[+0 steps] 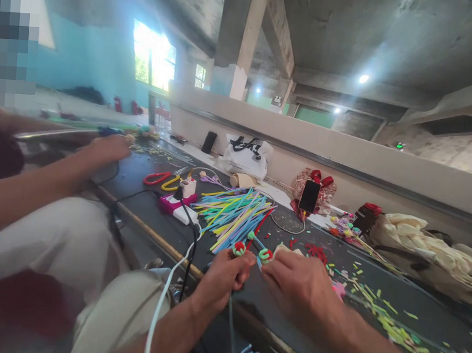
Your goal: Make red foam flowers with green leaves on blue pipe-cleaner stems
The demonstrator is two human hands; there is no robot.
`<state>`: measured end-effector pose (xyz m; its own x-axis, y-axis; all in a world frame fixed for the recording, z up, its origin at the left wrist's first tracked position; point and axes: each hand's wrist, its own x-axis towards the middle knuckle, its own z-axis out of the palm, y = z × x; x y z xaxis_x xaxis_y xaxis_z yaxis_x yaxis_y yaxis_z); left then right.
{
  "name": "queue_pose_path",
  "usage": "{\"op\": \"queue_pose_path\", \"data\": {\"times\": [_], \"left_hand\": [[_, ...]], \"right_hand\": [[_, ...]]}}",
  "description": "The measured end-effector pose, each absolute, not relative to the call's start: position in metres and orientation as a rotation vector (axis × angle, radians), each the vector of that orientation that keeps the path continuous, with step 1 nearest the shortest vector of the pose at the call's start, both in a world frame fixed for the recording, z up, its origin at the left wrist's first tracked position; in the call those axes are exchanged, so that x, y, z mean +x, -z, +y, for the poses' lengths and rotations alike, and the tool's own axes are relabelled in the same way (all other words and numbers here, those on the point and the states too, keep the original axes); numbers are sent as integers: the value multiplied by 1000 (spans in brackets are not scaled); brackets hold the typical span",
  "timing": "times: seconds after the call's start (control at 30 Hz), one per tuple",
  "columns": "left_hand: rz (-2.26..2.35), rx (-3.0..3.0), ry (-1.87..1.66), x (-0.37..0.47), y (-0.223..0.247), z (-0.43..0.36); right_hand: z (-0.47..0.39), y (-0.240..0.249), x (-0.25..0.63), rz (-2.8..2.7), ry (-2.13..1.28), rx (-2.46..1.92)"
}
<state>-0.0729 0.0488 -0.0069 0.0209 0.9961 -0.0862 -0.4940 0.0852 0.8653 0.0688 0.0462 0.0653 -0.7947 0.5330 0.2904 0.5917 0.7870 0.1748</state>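
My left hand is closed just over the near edge of the dark table, with a small red and green curled pipe cleaner blossom at its fingertips. My right hand pinches beside a second red and green blossom. A light blue pipe cleaner with a green tip bends up between the hands. My fingers hide how these pieces join. Beyond them lies a spread pile of pipe cleaners in blue, yellow, green and pink. Short red pieces lie past my right hand.
A power strip with plugs and cables is left of the pile, near scissors. Along the low wall stand a white bag, a phone and a cloth bag. Green scraps litter the right. Another person's arm reaches in from the left.
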Motion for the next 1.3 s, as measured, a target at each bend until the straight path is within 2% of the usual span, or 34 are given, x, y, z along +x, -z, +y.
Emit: {"op": "queue_pose_path", "data": {"times": [0.1,0.27,0.37,0.57,0.63,0.7,0.8,0.97,1.07,1.23,1.3], "left_hand": [[801,698,-1323,-73,6,48],[696,675,-1199,-72,0,40],[683,721,-1097,-71,-1,36],[793,842,-1049,-73,4,39],[822,873,-1104,-72,6,41],[838,880,-1178,-69,7,43],[861,820,-1289,-64,8,45],[794,657,-1333,-67,7,47],[702,600,-1279,-72,5,46],[602,620,-1182,-76,1,43],[614,655,-1166,-76,1,41]], "right_hand": [[37,-45,79,-2655,233,-932],[64,-23,92,-2293,-635,-1091],[87,-27,94,-2307,-830,-1045],[99,-64,82,-2443,-665,-931],[91,-74,75,-2527,-455,-920],[79,-77,67,-2659,-96,-902],[57,-67,61,-2734,363,-861],[37,-27,65,-2561,432,-779],[41,-11,71,-2460,232,-815],[65,-12,74,-2105,-707,-1013],[76,-18,75,-2024,-933,-1056]]}}
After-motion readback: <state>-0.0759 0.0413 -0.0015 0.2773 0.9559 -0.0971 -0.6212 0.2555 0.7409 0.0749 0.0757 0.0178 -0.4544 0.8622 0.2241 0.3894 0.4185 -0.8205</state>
